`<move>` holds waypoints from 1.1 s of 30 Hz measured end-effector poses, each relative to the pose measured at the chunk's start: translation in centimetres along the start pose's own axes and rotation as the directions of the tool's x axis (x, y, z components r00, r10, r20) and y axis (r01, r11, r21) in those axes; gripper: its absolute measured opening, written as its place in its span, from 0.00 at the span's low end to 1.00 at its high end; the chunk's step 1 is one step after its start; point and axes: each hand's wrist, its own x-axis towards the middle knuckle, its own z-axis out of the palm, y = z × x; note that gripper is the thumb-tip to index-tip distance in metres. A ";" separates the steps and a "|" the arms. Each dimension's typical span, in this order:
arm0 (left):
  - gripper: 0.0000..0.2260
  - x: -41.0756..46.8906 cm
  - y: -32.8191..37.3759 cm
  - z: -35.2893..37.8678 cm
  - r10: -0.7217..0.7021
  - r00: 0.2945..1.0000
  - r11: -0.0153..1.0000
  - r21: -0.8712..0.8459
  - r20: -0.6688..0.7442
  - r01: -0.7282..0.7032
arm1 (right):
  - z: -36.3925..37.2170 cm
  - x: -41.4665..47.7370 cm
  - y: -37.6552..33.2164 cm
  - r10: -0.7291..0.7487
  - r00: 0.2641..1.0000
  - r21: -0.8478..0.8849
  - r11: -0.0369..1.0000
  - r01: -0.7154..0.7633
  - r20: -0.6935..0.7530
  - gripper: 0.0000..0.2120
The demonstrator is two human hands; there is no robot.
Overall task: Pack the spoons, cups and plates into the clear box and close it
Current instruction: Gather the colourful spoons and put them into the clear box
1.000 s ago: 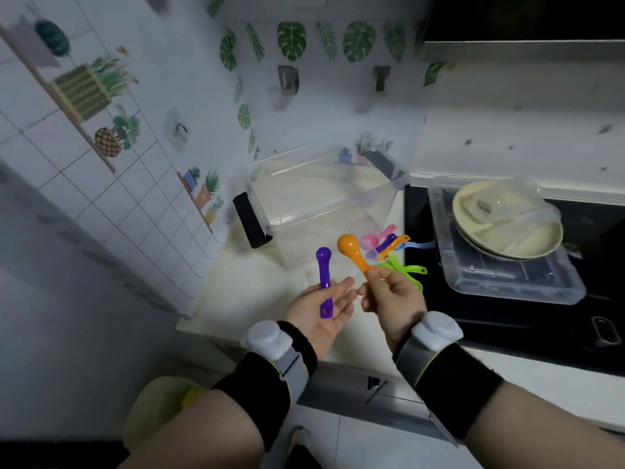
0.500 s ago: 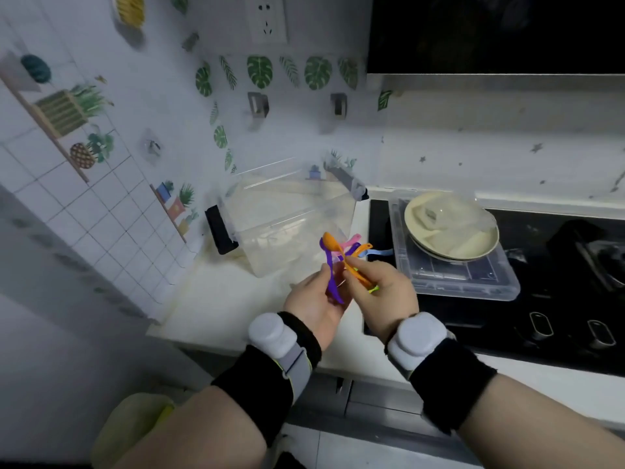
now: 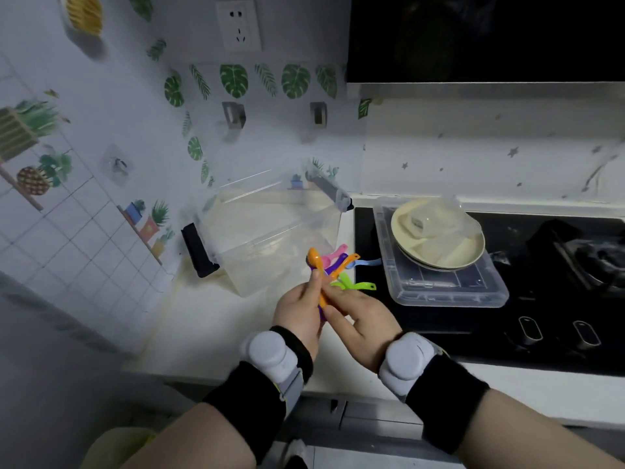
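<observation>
An open clear box [image 3: 270,238] with black latches stands on the pale counter. In front of it my left hand [image 3: 301,309] and my right hand [image 3: 358,319] meet around an orange spoon [image 3: 316,265] and a purple spoon [image 3: 321,311] pressed together. Several more coloured spoons [image 3: 351,272] lie on the counter just behind my fingers. To the right, cream plates [image 3: 439,245] with clear cups [image 3: 426,221] on them rest on the box's clear lid [image 3: 446,286], which lies upside down on the stove.
A black glass stove [image 3: 507,316] with a burner at the far right takes up the right side. Tiled walls close off the left and back. The counter edge [image 3: 236,374] runs just below my wrists.
My hands came together: the orange spoon from my right hand now lies stacked against the purple spoon in my left. The camera view shifted right and up.
</observation>
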 end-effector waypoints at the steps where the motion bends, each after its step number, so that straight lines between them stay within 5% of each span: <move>1: 0.16 0.4 0.1 0.0 0.017 1.000 0.999 0.031 -0.023 -0.016 | 0.4 0.3 -0.1 0.078 0.997 0.071 0.994 -0.079 0.008 0.26; 4: 0.16 1.7 0.7 -0.1 0.075 0.994 0.994 0.087 -0.076 -0.068 | 1.6 1.9 -0.2 0.283 0.959 0.350 0.897 -0.270 0.014 0.22; 8: 0.12 3.1 1.4 -0.1 0.117 0.992 0.982 0.151 -0.041 -0.110 | 2.3 4.5 -0.8 0.394 0.918 0.601 0.725 -0.338 0.041 0.22; 10: 0.11 4.1 1.7 -0.7 0.087 0.996 0.982 0.168 0.006 -0.087 | 2.4 5.7 -0.6 0.474 0.873 0.731 0.554 -0.398 0.116 0.21; 14: 0.16 7.2 2.4 -2.7 -0.015 0.982 0.981 0.192 0.189 -0.022 | 2.3 7.4 0.7 0.586 0.721 0.874 0.042 -0.483 0.370 0.17; 17: 0.12 9.0 2.9 -3.7 -0.063 0.951 0.985 0.170 0.302 0.011 | 2.4 8.0 1.3 0.518 0.704 0.859 -0.135 -0.495 0.486 0.16; 21: 0.07 10.6 3.7 -5.0 -0.126 0.851 0.991 0.035 0.509 0.125 | 3.5 8.5 2.0 0.460 0.693 0.828 -0.225 -0.514 0.555 0.15; 26: 0.23 11.8 3.3 -5.8 -0.191 0.729 0.976 0.045 0.657 0.215 | 4.5 8.2 2.5 0.404 0.668 0.779 -0.279 -0.561 0.625 0.12; 30: 0.22 12.0 2.3 -5.7 -0.262 0.719 0.962 0.118 0.644 0.245 | 5.9 7.5 3.1 0.438 0.651 0.776 -0.227 -0.588 0.621 0.13; 33: 0.12 12.0 1.5 -5.3 -0.300 0.798 0.954 0.158 0.522 0.255 | 6.1 7.0 3.5 0.521 0.621 0.771 -0.121 -0.625 0.585 0.13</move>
